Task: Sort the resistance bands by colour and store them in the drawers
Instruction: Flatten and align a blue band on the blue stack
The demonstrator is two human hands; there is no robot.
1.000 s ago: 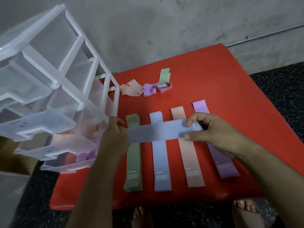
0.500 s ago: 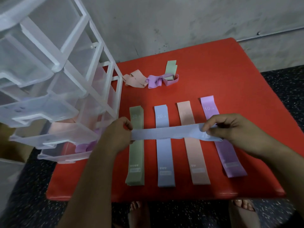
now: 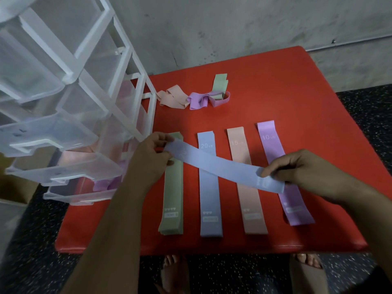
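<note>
Holding a blue band [image 3: 222, 166] stretched mid-frame — left hand [image 3: 148, 158] and right hand [image 3: 301, 168] each pinch an end. Sorted bands below; its print is probably a weight label — too blurred.

"20 lb" on flat blue band [image 3: 211, 198], "15" on pink band [image 3: 252, 204], "10 lb" on purple band [image 3: 269, 143]

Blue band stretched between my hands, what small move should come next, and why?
Probably turn the blue band lengthwise and lay it on the flat blue strip marked 20 LB. The left hand and right hand pinch its ends, holding it slantwise above the table, and that strip matches its colour.
</note>
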